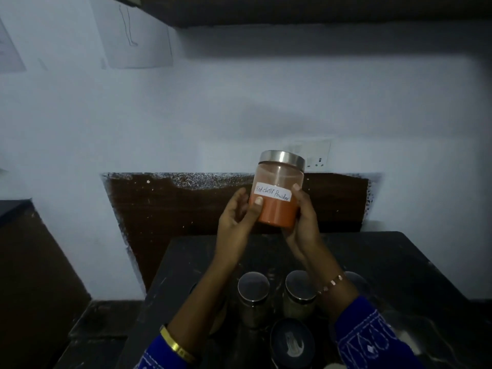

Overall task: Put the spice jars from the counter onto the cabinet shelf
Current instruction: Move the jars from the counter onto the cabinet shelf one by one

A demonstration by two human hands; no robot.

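Observation:
A clear jar of red chilli powder (278, 193) with a steel lid and a white handwritten label is held up in front of the wall, above the dark counter (399, 262). My left hand (237, 217) grips its left side with the thumb on the front. On the right side and under the base, my right hand (303, 222) supports it. Several more steel-lidded spice jars stand on the counter below my wrists: one (253, 296) at the left, one (299, 294) beside it, and a dark-lidded one (291, 342) nearest me. The dark underside of a cabinet (319, 12) spans the top.
A white wall socket (316, 155) sits on the wall just behind the jar. A brown panel (173, 209) backs the counter. A lower dark surface (16, 206) lies at the far left. Papers (135, 35) hang on the upper-left wall.

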